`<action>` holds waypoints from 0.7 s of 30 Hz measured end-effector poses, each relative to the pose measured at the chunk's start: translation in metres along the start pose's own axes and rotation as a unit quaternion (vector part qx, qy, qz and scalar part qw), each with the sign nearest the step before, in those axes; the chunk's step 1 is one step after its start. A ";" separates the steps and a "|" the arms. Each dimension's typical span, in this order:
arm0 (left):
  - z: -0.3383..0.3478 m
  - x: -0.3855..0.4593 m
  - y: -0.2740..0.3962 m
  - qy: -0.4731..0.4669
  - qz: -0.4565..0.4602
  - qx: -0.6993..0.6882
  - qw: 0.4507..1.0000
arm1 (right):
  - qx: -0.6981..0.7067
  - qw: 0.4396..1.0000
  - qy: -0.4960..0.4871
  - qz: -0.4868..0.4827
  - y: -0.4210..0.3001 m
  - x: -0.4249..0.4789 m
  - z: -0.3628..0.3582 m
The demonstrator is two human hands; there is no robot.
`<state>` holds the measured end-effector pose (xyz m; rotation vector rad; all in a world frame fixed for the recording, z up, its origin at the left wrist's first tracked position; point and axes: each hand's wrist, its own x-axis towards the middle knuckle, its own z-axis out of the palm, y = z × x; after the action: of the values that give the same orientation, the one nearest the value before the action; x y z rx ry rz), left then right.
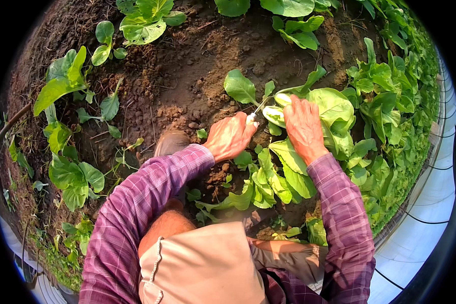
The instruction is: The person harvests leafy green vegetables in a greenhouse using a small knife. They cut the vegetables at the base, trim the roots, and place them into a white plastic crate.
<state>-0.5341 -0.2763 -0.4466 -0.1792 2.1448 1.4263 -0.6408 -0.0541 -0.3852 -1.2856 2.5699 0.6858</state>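
My left hand (232, 136) is closed around the pale handle of a small knife (253, 115). Its thin metal blade points up and right, toward the base of a leafy green plant (330, 110), perhaps a cabbage or mustard green. Whether the blade touches the stem I cannot tell. My right hand (304, 123) grips this plant by its pale, thick stalks, which hide beneath the fingers. The plant lies tilted, its broad leaves spreading to the right. Loose light-green leaves (266, 178) lie on the soil between my forearms.
Brown soil (197, 64) stretches ahead with scattered clods. Leafy plants (144, 22) stand at the far side, and others (74, 174) at the left. A dense green row (399, 114) runs along the right, beside white plastic sheeting (421, 205). A shoe (171, 142) rests by my left forearm.
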 end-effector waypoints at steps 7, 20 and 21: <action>-0.002 -0.025 0.000 -0.016 -0.026 -0.051 0.998 | -0.007 0.999 0.031 -0.016 0.006 -0.006 0.007; 0.016 0.033 0.006 0.003 -0.022 -0.115 0.993 | 0.053 0.998 0.035 0.008 0.006 -0.010 0.013; 0.017 0.034 0.006 -0.005 -0.031 -0.126 0.992 | 0.060 0.998 0.034 0.011 0.005 -0.009 0.014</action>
<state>-0.5590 -0.2522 -0.4641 -0.3284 1.9282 1.6545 -0.6399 -0.0382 -0.3920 -1.2636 2.6378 0.4907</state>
